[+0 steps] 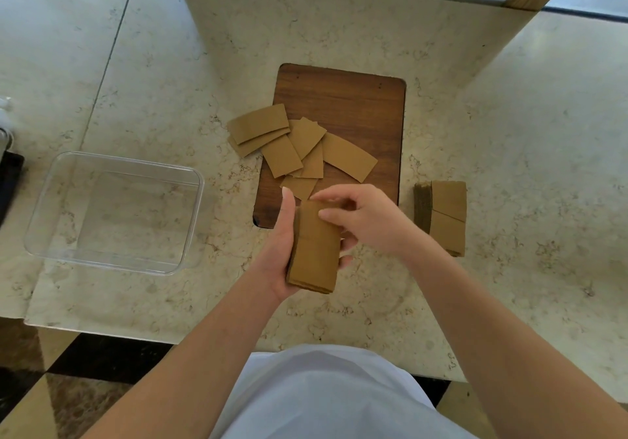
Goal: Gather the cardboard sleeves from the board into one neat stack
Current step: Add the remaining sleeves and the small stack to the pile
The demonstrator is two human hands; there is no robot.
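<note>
Cradling stacked sleeves (314, 251), left hand (282, 251); right hand (360, 217) touching above.

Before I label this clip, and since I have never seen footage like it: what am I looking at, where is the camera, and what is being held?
There is no machine here. One camera, worn on a person's head, looks down at their two bare arms over a stone counter. The left hand grips a small stack of flat cardboard sleeves. The right hand reaches over the stack's top, fingers lightly curled on or just above it; I cannot tell if it pinches anything. Further off, loose sleeves lie scattered and overlapping on a wooden board, some spilling off its left edge. Right of the board sits another pile of sleeves. To the left stands a clear tub.
</note>
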